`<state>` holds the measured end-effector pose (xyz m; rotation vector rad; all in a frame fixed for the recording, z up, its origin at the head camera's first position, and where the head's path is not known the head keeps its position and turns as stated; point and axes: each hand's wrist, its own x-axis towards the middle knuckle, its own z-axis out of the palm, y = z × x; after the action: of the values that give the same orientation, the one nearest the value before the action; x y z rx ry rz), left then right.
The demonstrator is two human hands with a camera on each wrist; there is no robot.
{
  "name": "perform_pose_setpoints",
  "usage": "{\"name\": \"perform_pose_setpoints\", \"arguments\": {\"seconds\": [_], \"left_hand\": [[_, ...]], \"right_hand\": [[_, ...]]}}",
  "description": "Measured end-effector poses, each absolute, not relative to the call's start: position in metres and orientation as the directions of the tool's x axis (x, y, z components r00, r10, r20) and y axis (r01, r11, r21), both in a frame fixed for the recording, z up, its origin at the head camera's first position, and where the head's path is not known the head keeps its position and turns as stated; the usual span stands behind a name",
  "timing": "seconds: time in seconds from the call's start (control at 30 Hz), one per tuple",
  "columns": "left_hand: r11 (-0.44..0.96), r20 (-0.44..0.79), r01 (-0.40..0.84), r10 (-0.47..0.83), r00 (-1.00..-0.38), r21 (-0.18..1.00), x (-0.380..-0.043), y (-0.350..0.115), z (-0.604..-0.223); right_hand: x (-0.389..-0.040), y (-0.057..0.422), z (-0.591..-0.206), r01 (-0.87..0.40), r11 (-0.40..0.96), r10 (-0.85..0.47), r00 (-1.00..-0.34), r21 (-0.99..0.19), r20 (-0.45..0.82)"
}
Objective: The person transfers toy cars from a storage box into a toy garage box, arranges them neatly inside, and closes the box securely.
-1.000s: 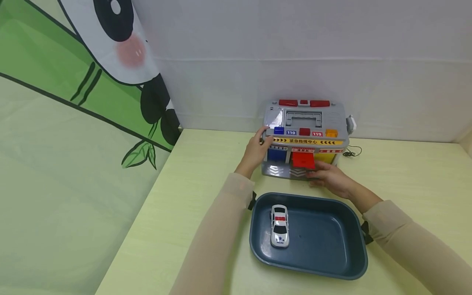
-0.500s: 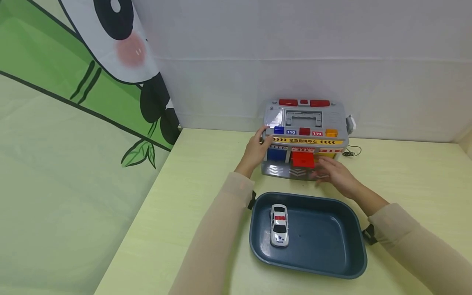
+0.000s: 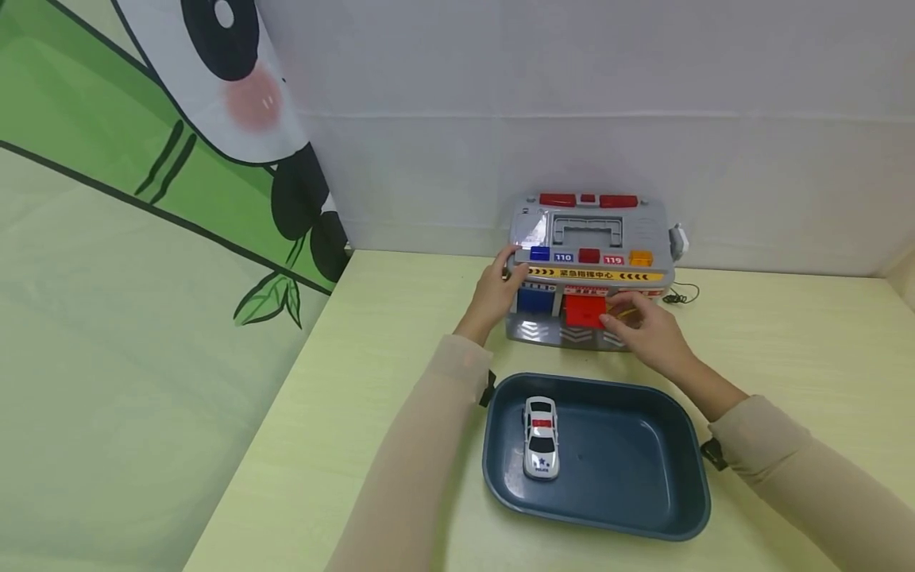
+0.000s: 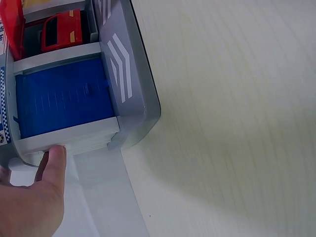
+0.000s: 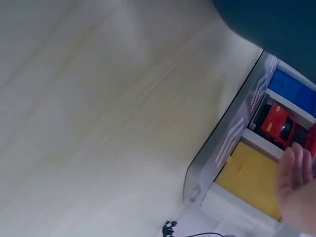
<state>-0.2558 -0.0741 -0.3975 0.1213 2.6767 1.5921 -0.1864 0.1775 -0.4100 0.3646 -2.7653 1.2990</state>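
Observation:
A grey toy garage stands against the back wall. Its blue door and yellow door are down, while the red middle door is raised. Inside the middle bay sits a red toy car, its nose partly covered by the raised door in the left wrist view. My left hand grips the garage's left front corner, thumb against its side. At the right edge of the red door, my right hand pinches with thumb and index finger.
In front of the garage lies a dark blue tray holding a white police toy car. A thin black cord lies coiled on the table at the garage's right. The wall rises right behind.
My right hand has come up from the garage's front ramp to the right edge of the red door, thumb and index finger closing there. The left hand has stayed in place.

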Motion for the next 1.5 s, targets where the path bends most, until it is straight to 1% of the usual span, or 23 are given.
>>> {"name": "perform_pose_setpoints", "arguments": {"seconds": [0.17, 0.3, 0.4, 0.5, 0.67, 0.8, 1.03, 1.17, 1.37, 1.43, 1.5], "left_hand": [[0.470, 0.020, 0.056, 0.082, -0.996, 0.881, -0.256, -0.074, -0.398], [0.460, 0.027, 0.063, 0.085, -0.996, 0.885, -0.257, -0.074, -0.399], [0.460, 0.026, 0.061, 0.084, -0.996, 0.886, -0.258, -0.074, -0.400], [0.461, 0.025, 0.060, 0.081, -0.996, 0.885, -0.258, -0.074, -0.400], [0.463, 0.017, 0.055, 0.085, -0.996, 0.885, -0.256, -0.074, -0.400], [0.470, 0.010, 0.048, 0.084, -0.996, 0.881, -0.255, -0.075, -0.398], [0.474, 0.003, 0.049, 0.097, -0.995, 0.879, -0.254, -0.075, -0.394], [0.488, -0.004, 0.053, 0.115, -0.993, 0.871, -0.253, -0.076, -0.394], [0.491, -0.011, 0.046, 0.113, -0.993, 0.870, -0.253, -0.079, -0.393], [0.487, -0.013, 0.047, 0.119, -0.993, 0.872, -0.253, -0.079, -0.392], [0.486, -0.011, 0.053, 0.128, -0.992, 0.872, -0.253, -0.079, -0.391]], "right_hand": [[-0.186, 0.172, -0.410, -0.371, 0.696, -0.217, -0.925, -0.614, 0.312], [-0.190, 0.170, -0.412, -0.458, 0.755, -0.249, -0.862, -0.469, 0.441], [-0.194, 0.169, -0.412, -0.490, 0.790, -0.269, -0.817, -0.368, 0.511], [-0.198, 0.168, -0.409, -0.480, 0.815, -0.273, -0.813, -0.325, 0.515], [-0.203, 0.168, -0.404, -0.429, 0.872, -0.296, -0.847, -0.237, 0.442], [-0.208, 0.169, -0.404, -0.416, 0.899, -0.331, -0.850, -0.137, 0.409], [-0.217, 0.169, -0.410, -0.410, 0.910, -0.349, -0.831, -0.054, 0.432], [-0.222, 0.169, -0.417, -0.428, 0.903, -0.363, -0.783, -0.015, 0.505], [-0.229, 0.169, -0.425, -0.471, 0.879, -0.409, -0.662, 0.076, 0.629], [-0.230, 0.169, -0.425, -0.466, 0.879, -0.414, -0.642, 0.100, 0.645], [-0.230, 0.169, -0.424, -0.454, 0.884, -0.415, -0.644, 0.116, 0.643]]}}
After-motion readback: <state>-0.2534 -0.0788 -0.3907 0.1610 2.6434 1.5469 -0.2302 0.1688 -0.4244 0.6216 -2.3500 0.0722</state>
